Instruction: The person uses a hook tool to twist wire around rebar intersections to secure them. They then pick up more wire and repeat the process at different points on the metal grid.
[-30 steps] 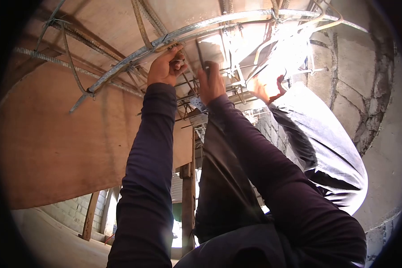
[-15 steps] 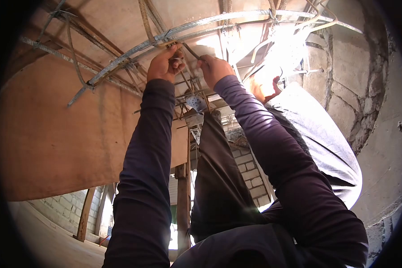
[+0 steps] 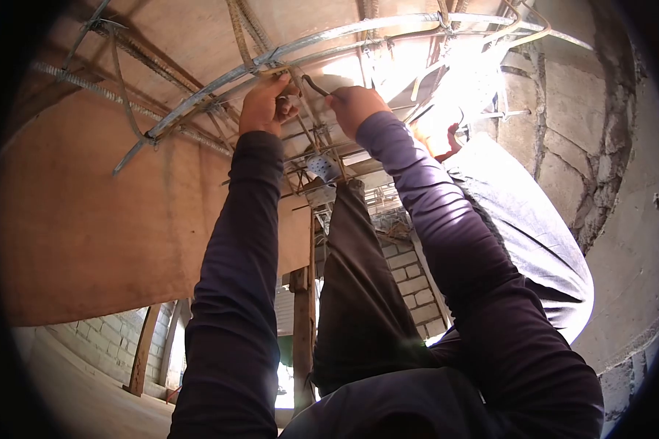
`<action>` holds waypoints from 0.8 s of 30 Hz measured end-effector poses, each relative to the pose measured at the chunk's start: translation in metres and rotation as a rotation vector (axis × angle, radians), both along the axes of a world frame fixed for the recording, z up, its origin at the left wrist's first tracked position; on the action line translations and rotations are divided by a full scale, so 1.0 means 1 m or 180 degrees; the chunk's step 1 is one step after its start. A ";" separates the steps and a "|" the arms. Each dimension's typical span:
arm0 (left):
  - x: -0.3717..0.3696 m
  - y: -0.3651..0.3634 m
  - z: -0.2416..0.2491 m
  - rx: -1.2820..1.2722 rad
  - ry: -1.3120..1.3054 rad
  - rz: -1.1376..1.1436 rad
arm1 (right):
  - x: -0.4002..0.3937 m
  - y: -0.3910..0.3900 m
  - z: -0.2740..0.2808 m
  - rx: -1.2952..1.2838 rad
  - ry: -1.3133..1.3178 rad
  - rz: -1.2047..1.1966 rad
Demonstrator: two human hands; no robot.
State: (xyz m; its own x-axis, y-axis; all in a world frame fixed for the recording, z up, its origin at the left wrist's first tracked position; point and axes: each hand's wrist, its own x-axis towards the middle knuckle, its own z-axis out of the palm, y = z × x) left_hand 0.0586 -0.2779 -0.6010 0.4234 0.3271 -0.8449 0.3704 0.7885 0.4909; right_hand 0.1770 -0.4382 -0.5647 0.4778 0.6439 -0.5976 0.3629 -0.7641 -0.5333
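Observation:
My right hand (image 3: pixel 357 110) is closed around a thin dark tying hook (image 3: pixel 316 87), whose bent tip points up and left. The tip is close to a bent bar, just right of my left hand (image 3: pixel 266 104). My left hand is closed, thumb and finger pinched beneath a long ribbed steel bar (image 3: pixel 329 38). Whatever is in that pinch is too small to make out. A bent steel stirrup (image 3: pixel 239 35) meets the long bar just above my left fingers.
Brown plywood panels (image 3: pixel 102 234) stand at left and behind the bars. A cracked concrete wall (image 3: pixel 564 132) rises at right. My dark-trousered leg (image 3: pixel 359 293) extends between my arms. Wooden posts (image 3: pixel 143 351) and block walls (image 3: pixel 414 282) show below. Bright sunlight washes out the upper right.
My right hand has shifted slightly right and the hook's curved tip now shows clear of the bar joint. My left hand has dropped slightly, still pinched.

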 end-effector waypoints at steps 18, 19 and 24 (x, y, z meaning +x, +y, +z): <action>0.001 -0.040 -0.019 -0.0057 0.0158 0.0388 | 0.010 0.012 -0.005 -0.0071 0.0109 0.0045; 0.001 -0.042 -0.019 -0.0057 0.0156 0.0392 | 0.012 0.013 -0.003 -0.0071 0.0107 0.0048; 0.002 -0.047 -0.016 0.0177 0.0194 0.0435 | 0.025 0.018 -0.001 -0.0084 0.0108 0.0205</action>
State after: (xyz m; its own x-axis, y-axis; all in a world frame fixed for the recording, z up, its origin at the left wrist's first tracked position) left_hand 0.0605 -0.3253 -0.6172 0.3204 0.4251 -0.8465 0.2920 0.8058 0.5152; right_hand 0.2024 -0.4200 -0.5658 0.4151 0.6565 -0.6299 0.3938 -0.7538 -0.5261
